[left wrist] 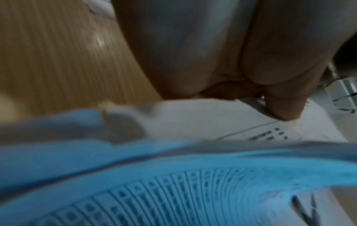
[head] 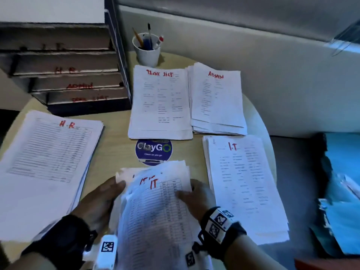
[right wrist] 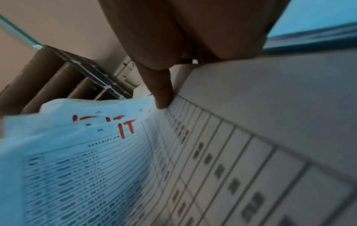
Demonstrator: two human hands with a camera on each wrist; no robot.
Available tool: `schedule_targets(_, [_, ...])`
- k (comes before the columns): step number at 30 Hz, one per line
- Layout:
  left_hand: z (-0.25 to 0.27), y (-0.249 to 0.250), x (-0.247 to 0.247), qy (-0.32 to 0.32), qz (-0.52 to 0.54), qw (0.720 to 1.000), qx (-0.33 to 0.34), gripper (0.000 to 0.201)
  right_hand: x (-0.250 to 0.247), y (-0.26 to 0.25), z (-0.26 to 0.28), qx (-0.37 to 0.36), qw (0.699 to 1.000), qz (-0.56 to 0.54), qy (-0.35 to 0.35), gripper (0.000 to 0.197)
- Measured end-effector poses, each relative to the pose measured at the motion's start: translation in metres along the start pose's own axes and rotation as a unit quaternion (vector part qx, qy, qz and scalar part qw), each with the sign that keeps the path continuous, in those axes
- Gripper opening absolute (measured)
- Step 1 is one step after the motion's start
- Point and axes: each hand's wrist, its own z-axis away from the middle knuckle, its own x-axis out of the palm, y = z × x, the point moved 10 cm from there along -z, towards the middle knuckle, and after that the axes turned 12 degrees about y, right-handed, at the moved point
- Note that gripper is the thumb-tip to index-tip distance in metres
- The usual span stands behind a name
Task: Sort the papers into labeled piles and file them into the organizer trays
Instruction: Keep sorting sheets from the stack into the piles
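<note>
Near the table's front edge, both hands hold a fanned stack of printed sheets marked "IT" in red (head: 155, 207). My left hand (head: 115, 189) grips its left edge, and its thumb (left wrist: 286, 110) presses on a sheet. My right hand (head: 187, 191) pinches the right edge, with one finger (right wrist: 164, 97) lying on the top sheet (right wrist: 135, 152). Sorted piles lie around: H.R. (head: 48, 152) at the left, Task List (head: 159, 102) and Admin (head: 216, 98) at the back, I.T (head: 245, 184) at the right. The organizer (head: 68, 75) with labeled trays stands at the back left.
A white cup of pens (head: 147, 49) stands behind the Task List pile. A round blue sticker (head: 153, 151) marks the round wooden table (head: 115, 145). Blue-tinted papers (head: 341, 191) lie off the table at the right. A grey wall runs behind.
</note>
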Motion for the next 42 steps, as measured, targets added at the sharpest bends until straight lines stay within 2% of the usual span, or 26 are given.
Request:
schedule_targets(4, [-0.005, -0.006, -0.005, 0.032, 0.037, 0.998, -0.027, 0.034, -0.009, -0.009, 0.0, -0.016, 0.998, -0.038, 0.047, 0.002])
schedule_targets(7, [-0.004, -0.015, -0.014, 0.062, 0.073, 0.993, -0.074, 0.045, -0.011, -0.013, 0.008, 0.003, 0.993, -0.112, 0.041, 0.011])
schedule_targets(9, [0.0, -0.016, -0.025, 0.096, 0.114, 0.986, -0.074, 0.047, -0.017, -0.009, 0.005, 0.002, 0.993, -0.095, 0.067, 0.011])
schedule_targets(11, [0.004, -0.015, -0.032, 0.105, 0.04, 0.993, -0.026, 0.041, -0.022, 0.002, -0.006, 0.012, 0.992, -0.059, 0.108, 0.013])
schedule_targets(13, [0.009, -0.02, -0.029, 0.087, -0.151, 0.984, 0.035, 0.044, -0.015, 0.013, -0.011, 0.026, 0.992, -0.049, 0.116, 0.026])
schedule_targets(15, [0.014, -0.024, -0.022, 0.079, -0.309, 0.945, 0.072, 0.059, -0.006, 0.014, -0.011, 0.025, 0.993, -0.031, 0.111, 0.031])
schedule_targets(18, [0.018, -0.01, -0.014, 0.123, -0.42, 0.888, 0.14, 0.038, -0.015, -0.006, 0.002, 0.016, 0.99, 0.028, 0.136, 0.052])
schedule_targets(19, [0.022, 0.002, -0.009, 0.13, -0.455, 0.867, 0.158, 0.031, -0.028, -0.028, 0.012, -0.022, 0.985, 0.045, 0.166, 0.063])
schedule_targets(20, [0.026, 0.014, -0.002, 0.131, -0.494, 0.84, 0.181, 0.026, -0.042, -0.06, 0.024, -0.101, 0.973, 0.064, 0.196, 0.071])
schedule_targets(21, [0.034, 0.031, 0.009, 0.126, -0.54, 0.805, 0.211, 0.022, -0.05, -0.102, 0.044, -0.224, 0.946, 0.094, 0.213, 0.073])
schedule_targets(22, [0.044, 0.046, 0.025, 0.111, -0.588, 0.761, 0.251, 0.021, -0.048, -0.145, 0.074, -0.355, 0.901, 0.144, 0.205, 0.072])
schedule_targets(24, [0.071, 0.074, 0.068, 0.06, -0.677, 0.651, 0.338, 0.023, -0.021, -0.195, 0.126, -0.524, 0.788, 0.286, 0.148, 0.068])
schedule_targets(26, [0.1, 0.086, 0.112, -0.012, -0.743, 0.534, 0.404, 0.023, 0.004, -0.207, 0.14, -0.527, 0.733, 0.418, 0.096, 0.061])
schedule_targets(27, [0.112, 0.092, 0.125, -0.042, -0.748, 0.506, 0.427, 0.019, 0.006, -0.21, 0.137, -0.498, 0.728, 0.465, 0.077, 0.052])
schedule_targets(28, [0.121, 0.101, 0.131, -0.055, -0.734, 0.515, 0.439, 0.012, 0.002, -0.213, 0.131, -0.47, 0.734, 0.485, 0.067, 0.039])
schedule_targets(30, [0.13, 0.131, 0.117, -0.029, -0.681, 0.573, 0.454, 0.006, -0.017, -0.214, 0.115, -0.413, 0.771, 0.482, 0.041, 0.015])
schedule_targets(31, [0.13, 0.15, 0.098, 0.022, -0.667, 0.578, 0.47, 0.008, -0.03, -0.208, 0.106, -0.372, 0.798, 0.474, 0.019, 0.01])
schedule_targets(33, [0.139, 0.191, 0.048, 0.183, -0.604, 0.569, 0.527, 0.017, -0.059, -0.192, 0.093, -0.297, 0.869, 0.397, -0.006, 0.006])
schedule_targets(34, [0.147, 0.206, 0.015, 0.264, -0.544, 0.584, 0.542, 0.027, -0.077, -0.185, 0.088, -0.267, 0.905, 0.332, 0.009, 0.009])
schedule_targets(35, [0.151, 0.211, -0.018, 0.318, -0.476, 0.624, 0.532, 0.038, -0.094, -0.176, 0.086, -0.248, 0.932, 0.263, 0.035, 0.011])
schedule_targets(36, [0.146, 0.206, -0.048, 0.342, -0.415, 0.69, 0.484, 0.049, -0.109, -0.173, 0.088, -0.236, 0.95, 0.195, 0.059, 0.012])
schedule_targets(37, [0.135, 0.19, -0.064, 0.326, -0.371, 0.774, 0.398, 0.062, -0.119, -0.17, 0.093, -0.226, 0.964, 0.123, 0.07, 0.011])
schedule_targets(38, [0.121, 0.165, -0.064, 0.263, -0.329, 0.855, 0.303, 0.074, -0.127, -0.168, 0.099, -0.216, 0.973, 0.044, 0.073, 0.007])
schedule_targets(39, [0.117, 0.143, -0.047, 0.174, -0.276, 0.916, 0.235, 0.077, -0.129, -0.168, 0.105, -0.208, 0.976, -0.026, 0.067, 0.013])
schedule_targets(40, [0.12, 0.13, -0.021, 0.083, -0.221, 0.95, 0.203, 0.069, -0.127, -0.169, 0.112, -0.201, 0.975, -0.078, 0.056, 0.022])
schedule_targets(42, [0.132, 0.141, 0.022, -0.024, -0.147, 0.956, 0.251, 0.04, -0.119, -0.174, 0.121, -0.216, 0.968, -0.121, 0.041, 0.028])
